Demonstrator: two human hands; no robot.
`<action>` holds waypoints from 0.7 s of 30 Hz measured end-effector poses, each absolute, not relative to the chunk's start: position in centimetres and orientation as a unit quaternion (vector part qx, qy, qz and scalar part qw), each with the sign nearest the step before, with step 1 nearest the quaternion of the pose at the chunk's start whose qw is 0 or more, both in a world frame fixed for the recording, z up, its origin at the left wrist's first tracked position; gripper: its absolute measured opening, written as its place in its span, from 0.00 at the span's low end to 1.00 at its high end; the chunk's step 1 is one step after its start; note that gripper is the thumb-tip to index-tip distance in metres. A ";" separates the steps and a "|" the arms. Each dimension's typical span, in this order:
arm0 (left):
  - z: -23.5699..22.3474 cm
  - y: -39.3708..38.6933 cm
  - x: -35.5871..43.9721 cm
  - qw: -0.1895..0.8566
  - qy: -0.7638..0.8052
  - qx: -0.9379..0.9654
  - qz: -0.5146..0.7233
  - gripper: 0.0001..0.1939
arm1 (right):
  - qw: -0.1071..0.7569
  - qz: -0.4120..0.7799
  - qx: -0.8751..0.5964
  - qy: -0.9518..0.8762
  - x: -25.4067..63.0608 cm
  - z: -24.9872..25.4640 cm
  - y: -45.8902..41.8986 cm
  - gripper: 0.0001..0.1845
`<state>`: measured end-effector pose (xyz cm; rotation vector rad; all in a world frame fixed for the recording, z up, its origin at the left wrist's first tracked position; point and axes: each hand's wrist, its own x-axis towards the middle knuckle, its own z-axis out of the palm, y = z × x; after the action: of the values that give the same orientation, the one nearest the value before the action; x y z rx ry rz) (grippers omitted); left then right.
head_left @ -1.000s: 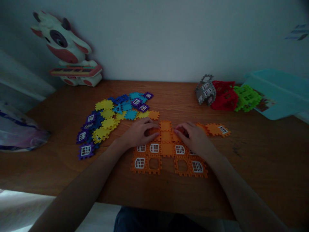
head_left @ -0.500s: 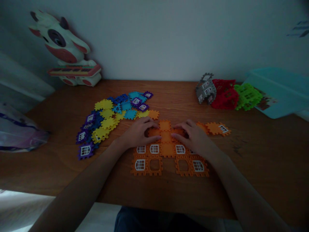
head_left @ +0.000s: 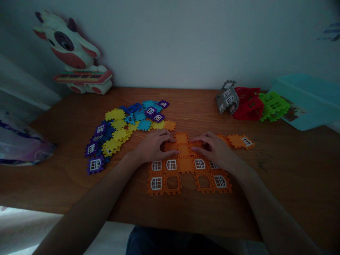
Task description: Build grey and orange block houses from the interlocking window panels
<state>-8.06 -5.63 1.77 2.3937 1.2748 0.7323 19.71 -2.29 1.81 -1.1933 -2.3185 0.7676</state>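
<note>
An assembly of orange interlocking tiles (head_left: 185, 165) lies flat on the table in front of me, some tiles with white window frames and two with open arched holes. My left hand (head_left: 155, 145) grips its upper left part, thumb below and fingers above a tile. On the upper right, my right hand (head_left: 216, 148) holds a tile the same way, with thumb and fingers at its edges. Between the hands runs a column of plain orange tiles. My fingers and palms partly cover the side tiles.
Yellow tiles (head_left: 120, 134), light blue tiles (head_left: 144, 125) and purple window tiles (head_left: 95, 164) lie in a pile at left. Loose orange tiles (head_left: 235, 141) are at right. Behind stand grey (head_left: 227, 98), red (head_left: 248, 104) and green (head_left: 273, 105) tile pieces, a turquoise bin (head_left: 305, 99) and a cow keyboard toy (head_left: 85, 76).
The view shifts slightly, and the lower part of the orange assembly sits a touch further right. Both hands keep nearly the same hold.
</note>
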 end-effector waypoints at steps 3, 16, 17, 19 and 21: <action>1.7 -5.5 -8.1 0.178 0.449 0.837 0.256 0.19 | 0.209 0.279 -0.438 -0.829 19.6 2.1 -2.4 0.13; 1.8 -5.5 -8.4 0.145 0.429 0.865 0.216 0.22 | 0.223 0.328 -0.454 -0.798 19.9 1.9 -2.0 0.13; 1.8 -5.5 -8.4 0.142 0.428 0.866 0.215 0.22 | 0.224 0.329 -0.456 -0.796 20.0 1.8 -2.0 0.13; 1.8 -5.5 -8.4 0.140 0.423 0.869 0.216 0.21 | 0.221 0.333 -0.458 -0.794 20.1 1.8 -1.9 0.14; 1.8 -5.4 -8.4 0.140 0.417 0.871 0.218 0.21 | 0.218 0.337 -0.457 -0.794 20.2 1.8 -1.8 0.13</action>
<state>-8.40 -5.44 1.79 2.5162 1.2053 0.6308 20.17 -1.80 1.75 -1.2646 -2.1979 0.9344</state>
